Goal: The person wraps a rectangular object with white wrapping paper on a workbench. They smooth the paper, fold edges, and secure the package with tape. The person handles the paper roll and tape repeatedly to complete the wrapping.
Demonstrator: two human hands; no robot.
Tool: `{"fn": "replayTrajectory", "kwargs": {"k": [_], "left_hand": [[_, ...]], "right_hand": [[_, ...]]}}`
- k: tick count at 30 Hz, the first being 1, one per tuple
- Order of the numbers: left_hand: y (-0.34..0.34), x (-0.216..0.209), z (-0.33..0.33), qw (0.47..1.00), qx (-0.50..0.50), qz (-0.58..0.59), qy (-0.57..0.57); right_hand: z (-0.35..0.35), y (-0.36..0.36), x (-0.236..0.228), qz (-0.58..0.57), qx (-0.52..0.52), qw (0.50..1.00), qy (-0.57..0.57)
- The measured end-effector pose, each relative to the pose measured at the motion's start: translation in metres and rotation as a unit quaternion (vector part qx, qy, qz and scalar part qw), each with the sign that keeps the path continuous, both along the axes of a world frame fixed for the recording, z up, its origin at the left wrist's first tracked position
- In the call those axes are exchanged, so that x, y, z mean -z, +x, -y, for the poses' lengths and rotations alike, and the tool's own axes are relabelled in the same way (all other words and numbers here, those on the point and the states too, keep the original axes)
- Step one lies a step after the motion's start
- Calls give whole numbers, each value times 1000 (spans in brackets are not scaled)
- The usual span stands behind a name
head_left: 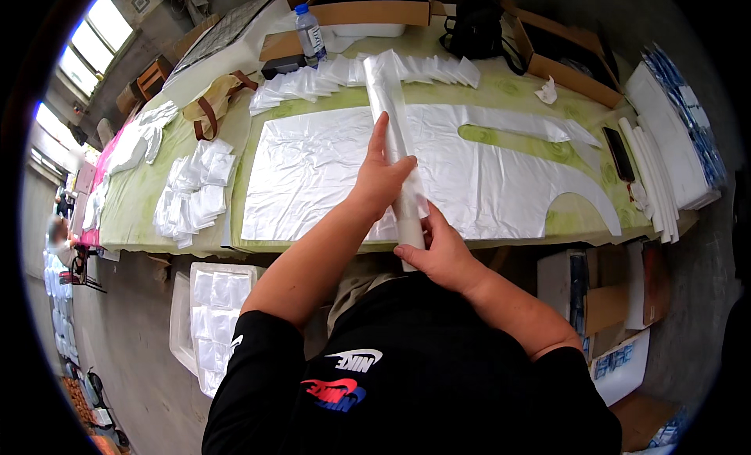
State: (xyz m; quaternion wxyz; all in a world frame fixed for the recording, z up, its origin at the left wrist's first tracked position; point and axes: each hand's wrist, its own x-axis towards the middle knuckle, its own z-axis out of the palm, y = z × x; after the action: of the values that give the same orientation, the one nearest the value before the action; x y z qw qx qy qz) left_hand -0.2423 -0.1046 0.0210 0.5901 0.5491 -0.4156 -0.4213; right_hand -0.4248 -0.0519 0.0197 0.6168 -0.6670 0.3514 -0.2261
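Note:
Both my hands hold a long roll of thin white plastic film (389, 95), tilted with its far end over the table and its near end close to my body. My left hand (381, 173) is closed round its middle, the index finger stretched along it. Lower down, my right hand (442, 250) grips the near end, thumb across it. Beneath the roll a white plastic apron (313, 170) lies flat and slightly creased on the green tablecloth, its neck loop and curved cut-outs toward the right. My hands and the roll hide part of the apron.
Folded white plastic packets (313, 81) line the back; another pile (195, 185) lies left. Behind are a water bottle (310, 37), a black bag (477, 31) and cardboard boxes. A phone (618, 154) and white rolls (653, 177) lie right. A packet-filled bin (223, 277) stands below left.

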Motion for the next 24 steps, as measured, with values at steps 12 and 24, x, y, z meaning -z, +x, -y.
{"fn": "replayTrajectory", "kwargs": {"k": [12, 24], "left_hand": [[-44, -15, 3, 973, -3, -230, 21], [-17, -8, 65, 975, -108, -187, 42]], "right_hand": [[5, -36, 3, 70, 35, 991, 105], [-18, -114, -9, -142, -11, 989, -39]]}}
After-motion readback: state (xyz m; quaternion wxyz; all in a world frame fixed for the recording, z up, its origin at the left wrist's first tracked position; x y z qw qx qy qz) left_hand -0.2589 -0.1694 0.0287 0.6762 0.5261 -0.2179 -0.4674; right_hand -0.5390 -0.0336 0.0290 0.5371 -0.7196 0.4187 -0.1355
